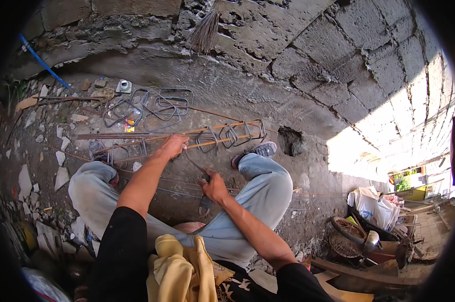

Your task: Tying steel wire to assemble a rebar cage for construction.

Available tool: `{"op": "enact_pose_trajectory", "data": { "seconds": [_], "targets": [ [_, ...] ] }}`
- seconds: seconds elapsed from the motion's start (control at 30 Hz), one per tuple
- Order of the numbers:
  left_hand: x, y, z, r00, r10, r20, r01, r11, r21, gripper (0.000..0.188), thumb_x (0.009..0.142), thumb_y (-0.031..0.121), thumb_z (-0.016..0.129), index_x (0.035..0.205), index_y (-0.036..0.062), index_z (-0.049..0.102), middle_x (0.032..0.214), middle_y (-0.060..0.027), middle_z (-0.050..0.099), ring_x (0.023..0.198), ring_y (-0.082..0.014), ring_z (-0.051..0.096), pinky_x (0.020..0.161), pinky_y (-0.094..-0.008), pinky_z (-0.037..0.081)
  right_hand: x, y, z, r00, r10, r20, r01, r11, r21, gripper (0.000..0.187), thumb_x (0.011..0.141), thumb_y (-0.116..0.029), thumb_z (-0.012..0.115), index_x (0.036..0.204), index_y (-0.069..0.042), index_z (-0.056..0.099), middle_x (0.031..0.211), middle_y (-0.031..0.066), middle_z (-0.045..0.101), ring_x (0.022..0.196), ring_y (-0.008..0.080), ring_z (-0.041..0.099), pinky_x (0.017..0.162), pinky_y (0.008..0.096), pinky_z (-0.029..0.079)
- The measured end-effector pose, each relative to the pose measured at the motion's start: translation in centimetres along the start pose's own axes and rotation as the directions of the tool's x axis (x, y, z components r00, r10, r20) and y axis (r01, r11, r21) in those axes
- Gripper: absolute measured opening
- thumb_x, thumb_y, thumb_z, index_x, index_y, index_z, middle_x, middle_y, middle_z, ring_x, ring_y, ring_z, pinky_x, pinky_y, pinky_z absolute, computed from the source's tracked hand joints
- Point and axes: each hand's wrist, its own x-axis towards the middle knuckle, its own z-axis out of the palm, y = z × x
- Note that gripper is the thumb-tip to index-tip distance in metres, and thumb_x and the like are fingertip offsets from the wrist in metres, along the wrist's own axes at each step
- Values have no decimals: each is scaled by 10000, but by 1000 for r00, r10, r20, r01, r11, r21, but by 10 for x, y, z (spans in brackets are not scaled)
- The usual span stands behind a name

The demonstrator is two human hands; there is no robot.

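Observation:
A long rebar cage (pixel 230 136) lies across the ground in front of me, its rusty bars ringed by several square grey stirrups. My left hand (pixel 174 146) is closed at the cage's upper bar; what its fingers pinch is hidden. Closer to me, my right hand (pixel 215 187) grips a thin dark metal rod tool (pixel 195 165), whose far end points up toward my left fingers. Beyond the cage on the left, loose bent-steel stirrups (pixel 159 108) lie in a heap.
A rough block wall (pixel 318 60) rises at the far side, with a hole (pixel 290 141) at its foot. More rebars (pixel 111 136) lie left. Broken concrete (pixel 61 176), a tape measure (pixel 124 86) and a small red-yellow packet (pixel 130 125) lie about. White sacks (pixel 371 206) stand right.

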Motion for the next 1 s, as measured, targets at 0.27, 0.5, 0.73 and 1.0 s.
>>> {"op": "enact_pose_trajectory", "data": {
  "seconds": [0.27,0.5,0.73,1.0],
  "targets": [
    [15,13,19,993,-79,-92,88,991,98,42,734,34,601,775,44,603,723,-167,625,708,-324,621,646,-402,475,86,49,-61,890,214,403,188,633,-751,364,789,-197,631,1115,-37,661,1034,164,689,951,276,675,755,407,521],
    [8,-19,2,973,-202,114,216,967,-135,116,715,13,611,818,34,661,805,-148,678,797,-345,653,726,-398,513,88,-73,-73,795,-95,599,591,-99,-801,203,839,-293,584,911,-149,708,919,62,702,863,225,682,773,365,506],
    [21,-29,-10,938,131,320,-126,991,-35,419,607,-96,489,919,61,720,1083,-146,627,1096,-293,568,962,-341,440,85,-21,-70,845,51,533,341,716,-609,368,728,-277,609,976,-11,667,986,204,679,936,341,658,762,452,513],
    [-29,9,-13,979,-181,-94,205,876,437,840,577,174,841,1341,229,495,1476,-151,285,1310,-384,337,1107,-472,262,43,-1,-43,870,-68,488,317,835,-450,371,708,-222,574,964,40,633,961,251,662,905,401,642,783,469,507]
  ]
}}
